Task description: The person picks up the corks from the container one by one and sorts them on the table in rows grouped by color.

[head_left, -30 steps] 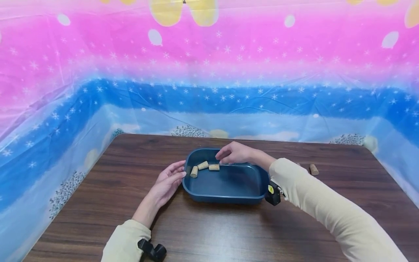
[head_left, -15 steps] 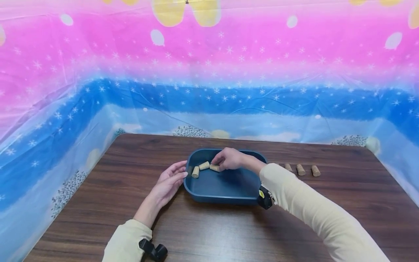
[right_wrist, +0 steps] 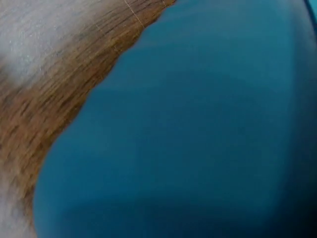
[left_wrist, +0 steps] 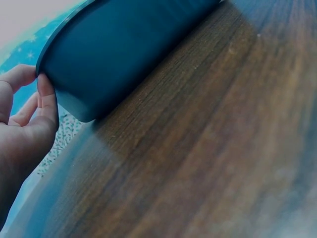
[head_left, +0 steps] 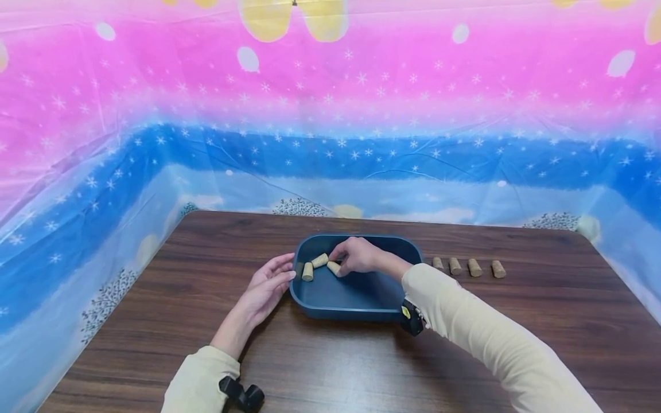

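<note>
A dark blue rectangular tray (head_left: 356, 314) with rounded corners stands on the table. My left hand (head_left: 268, 282) holds its left end, thumb at the rim and fingers against the outer wall; the left wrist view shows this hand (left_wrist: 32, 116) at the tray wall (left_wrist: 114, 54). Inside the tray my right hand (head_left: 360, 255) pinches a tapered cork (head_left: 333, 268) between thumb and fingers. Two more corks lie there, one cork (head_left: 320, 260) near the back wall and one cork (head_left: 307, 272) by the left end. The right wrist view holds only blurred tray wall (right_wrist: 188, 129) and wood.
Several corks (head_left: 474, 268) stand or lie in a row on the brown wooden table (head_left: 330, 367), right of the tray. A patterned pink and blue cloth (head_left: 403, 149) hangs behind and beside the table. The right sleeve (head_left: 480, 327) crosses the tray's right end.
My right hand has come down onto a cork in the tray and turned it aslant. The forearm has shifted left, uncovering more of the corks on the table. The left hand has stayed put.
</note>
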